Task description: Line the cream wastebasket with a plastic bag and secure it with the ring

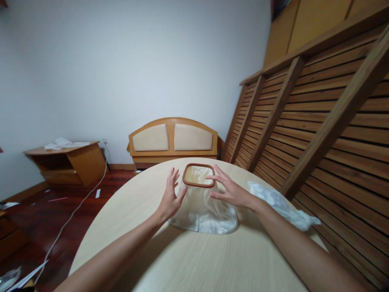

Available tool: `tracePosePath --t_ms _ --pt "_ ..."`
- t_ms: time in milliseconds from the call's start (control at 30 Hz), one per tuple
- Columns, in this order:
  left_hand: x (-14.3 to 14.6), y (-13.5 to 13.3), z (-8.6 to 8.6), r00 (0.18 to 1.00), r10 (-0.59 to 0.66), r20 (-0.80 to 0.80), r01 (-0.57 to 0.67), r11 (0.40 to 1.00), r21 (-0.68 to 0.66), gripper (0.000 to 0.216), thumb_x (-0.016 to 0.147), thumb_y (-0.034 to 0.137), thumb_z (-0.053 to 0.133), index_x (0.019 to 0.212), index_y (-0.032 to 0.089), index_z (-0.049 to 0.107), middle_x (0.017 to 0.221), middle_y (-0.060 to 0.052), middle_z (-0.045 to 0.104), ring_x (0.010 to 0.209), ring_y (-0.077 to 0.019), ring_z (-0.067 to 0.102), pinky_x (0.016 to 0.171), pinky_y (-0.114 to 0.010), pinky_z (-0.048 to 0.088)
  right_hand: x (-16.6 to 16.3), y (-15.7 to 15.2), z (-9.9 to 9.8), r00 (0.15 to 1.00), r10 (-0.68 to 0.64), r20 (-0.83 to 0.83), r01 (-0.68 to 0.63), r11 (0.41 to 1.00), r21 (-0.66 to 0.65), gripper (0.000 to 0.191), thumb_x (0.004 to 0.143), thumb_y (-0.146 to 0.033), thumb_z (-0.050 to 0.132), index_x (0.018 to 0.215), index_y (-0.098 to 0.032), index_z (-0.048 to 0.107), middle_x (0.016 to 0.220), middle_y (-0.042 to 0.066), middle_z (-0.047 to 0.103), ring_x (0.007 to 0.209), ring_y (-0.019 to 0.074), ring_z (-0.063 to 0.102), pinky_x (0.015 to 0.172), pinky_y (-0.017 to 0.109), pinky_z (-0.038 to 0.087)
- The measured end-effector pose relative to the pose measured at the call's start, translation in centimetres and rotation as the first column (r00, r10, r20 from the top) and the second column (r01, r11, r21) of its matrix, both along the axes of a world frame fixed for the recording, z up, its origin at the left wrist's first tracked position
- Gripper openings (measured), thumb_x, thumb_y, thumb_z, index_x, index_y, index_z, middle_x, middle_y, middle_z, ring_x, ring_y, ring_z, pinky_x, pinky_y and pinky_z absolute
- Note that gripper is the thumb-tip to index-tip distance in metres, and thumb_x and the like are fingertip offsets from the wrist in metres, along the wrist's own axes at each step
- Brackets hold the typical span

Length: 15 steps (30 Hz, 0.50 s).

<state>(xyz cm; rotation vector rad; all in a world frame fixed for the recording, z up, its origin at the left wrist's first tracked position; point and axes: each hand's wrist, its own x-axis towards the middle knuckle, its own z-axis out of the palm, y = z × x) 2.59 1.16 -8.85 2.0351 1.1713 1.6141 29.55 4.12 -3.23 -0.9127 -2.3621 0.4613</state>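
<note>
Left hand [173,198] just left of brown rim [199,185], fingers spread, empty; rim seemingly already seated, clear bag [202,221] bunched below it on tabletop [237,263], not yet smoothed; right hand [227,190] at rim's right edge, loosely open, gripping nothing, contact unclear; white bag [279,205] farther right of rim

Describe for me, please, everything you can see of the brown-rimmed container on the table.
The brown-rimmed container stands upright on the pale table, opening upward. Its rim is a rounded rectangle; inside looks yellowish. Translucent, wrinkled film, apparently plastic, shows within and spreads around its lower part onto the tabletop, blurring the walls. The open left hand and right hand flank it; the right overlaps the rim, though contact is unclear.
</note>
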Motion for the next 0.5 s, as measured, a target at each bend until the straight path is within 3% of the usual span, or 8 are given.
tracePosePath --t_ms 133,267,367,500 --pt "0.3 0.4 -1.2 0.994 0.091 0.058 -0.086 0.993 -0.086 0.069 0.096 0.037 0.053 0.153 0.03 0.015 0.163 -0.018 0.015 0.144 -0.0334 0.037 0.111 -0.059 0.038 -0.5 -0.5 -0.1 0.998 -0.046 -0.05 0.051 0.993 0.107 0.054 0.087 -0.059 0.063 0.129 -0.025 0.064 0.167 0.013 0.009 0.154 0.0315 0.005 0.122 0.057 0.013" --pt "1.4 -0.9 -3.4 0.984 0.168 -0.058 -0.176 0.97 -0.171 0.093 0.086 0.039 0.064 0.155 0.018 0.006 0.163 -0.023 0.01 0.152 -0.0379 0.017 0.12 -0.062 0.021 -1.4 -0.9 -0.1 0.991 -0.064 -0.122 0.09 0.97 0.224 0.034 0.09 -0.05 0.064 0.11 -0.022 0.072 0.155 0.014 0.038 0.15 0.0304 0.024 0.123 0.058 0.01" --pt "2.6 -2.8 -5.1 0.98 0.132 -0.147 -0.165 0.956 -0.244 0.108 0.08 0.038 0.071 0.156 0.018 -0.003 0.165 -0.022 0.01 0.153 -0.0359 0.012 0.124 -0.057 0.016 -2.4 -1.4 -0.4 0.978 -0.095 -0.186 0.145 0.95 0.275 0.026 0.089 -0.046 0.067 0.097 -0.022 0.073 0.142 0.013 0.052 0.144 0.0287 0.036 0.124 0.056 0.009" --pt "3.3 -4.5 -6.1 0.966 0.071 -0.247 -0.138 0.953 -0.269 0.115 0.073 0.034 0.075 0.157 0.015 -0.001 0.166 -0.021 0.008 0.154 -0.0361 0.009 0.125 -0.055 0.014 -3.2 -2.5 -0.9 0.967 -0.157 -0.202 0.211 0.936 0.283 0.031 0.088 -0.049 0.068 0.103 -0.023 0.074 0.144 0.012 0.05 0.146 0.0317 0.032 0.124 0.059 0.012"
